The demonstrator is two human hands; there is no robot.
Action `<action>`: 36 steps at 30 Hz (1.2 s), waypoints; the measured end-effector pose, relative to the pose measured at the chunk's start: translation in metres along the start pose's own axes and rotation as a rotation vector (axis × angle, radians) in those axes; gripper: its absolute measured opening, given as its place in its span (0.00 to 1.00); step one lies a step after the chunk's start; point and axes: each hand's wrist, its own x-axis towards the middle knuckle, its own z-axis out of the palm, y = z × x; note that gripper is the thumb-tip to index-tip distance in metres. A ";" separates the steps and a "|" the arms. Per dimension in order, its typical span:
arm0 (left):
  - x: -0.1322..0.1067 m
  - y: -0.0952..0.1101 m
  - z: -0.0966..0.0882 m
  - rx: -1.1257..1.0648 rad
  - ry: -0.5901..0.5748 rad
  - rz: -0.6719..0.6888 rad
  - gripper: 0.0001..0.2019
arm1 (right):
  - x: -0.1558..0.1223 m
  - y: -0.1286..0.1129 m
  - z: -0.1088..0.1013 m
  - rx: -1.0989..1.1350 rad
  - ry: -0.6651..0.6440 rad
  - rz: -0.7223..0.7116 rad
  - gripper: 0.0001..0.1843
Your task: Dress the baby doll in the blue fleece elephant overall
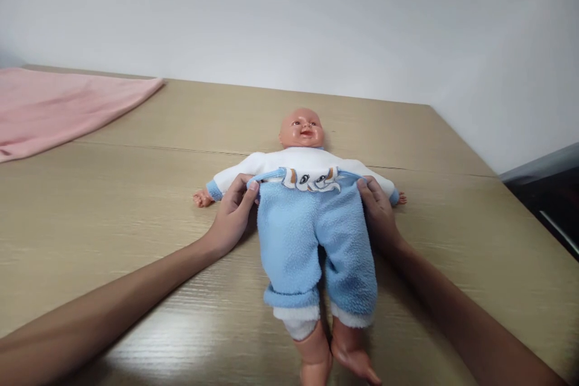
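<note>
A baby doll (302, 128) lies on its back, its head away from me and its bare feet towards me. It wears a white top (257, 164) with blue cuffs and fluffy blue pants (289, 229) with white hems. My left hand (237, 208) pinches the waistband at its left corner, thumb on top. At the right corner my right hand (379, 208) grips the same waistband. Between the two hands the waistband is stretched wide over the doll's belly, where an embroidered patch with eyes (312, 180) shows folded.
A pink cloth (58, 102) is spread at the back left of the wooden table (149, 193). Behind the table stands a pale wall (253, 18). Past the table's right edge is a dark object (549, 199), only partly in view.
</note>
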 end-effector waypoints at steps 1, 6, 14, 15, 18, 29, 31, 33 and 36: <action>0.000 0.000 0.000 0.001 0.003 0.000 0.25 | 0.002 0.000 0.000 0.012 -0.030 0.028 0.18; 0.001 -0.001 -0.002 -0.021 0.005 -0.004 0.24 | 0.006 0.001 0.003 0.250 -0.016 0.121 0.15; 0.001 -0.003 -0.003 -0.019 0.048 0.000 0.22 | 0.004 0.004 0.006 0.090 0.077 0.024 0.18; 0.000 -0.004 -0.003 -0.049 0.047 -0.006 0.20 | 0.004 0.006 0.006 0.052 0.097 -0.005 0.18; -0.001 -0.006 -0.004 -0.162 0.048 -0.006 0.15 | 0.004 0.016 0.004 -0.064 0.153 -0.071 0.16; 0.001 0.000 0.002 -0.169 0.095 -0.011 0.19 | 0.005 -0.043 0.028 -0.482 0.099 -0.568 0.07; 0.000 0.001 0.004 -0.167 0.100 -0.004 0.20 | 0.024 -0.067 0.053 -0.616 -0.160 -0.612 0.05; -0.001 0.001 0.004 -0.171 0.095 -0.016 0.19 | 0.048 -0.084 0.086 -0.688 -0.380 -0.678 0.06; -0.005 -0.001 0.004 -0.163 0.089 -0.041 0.17 | 0.088 -0.091 0.141 -0.814 -0.721 -0.677 0.16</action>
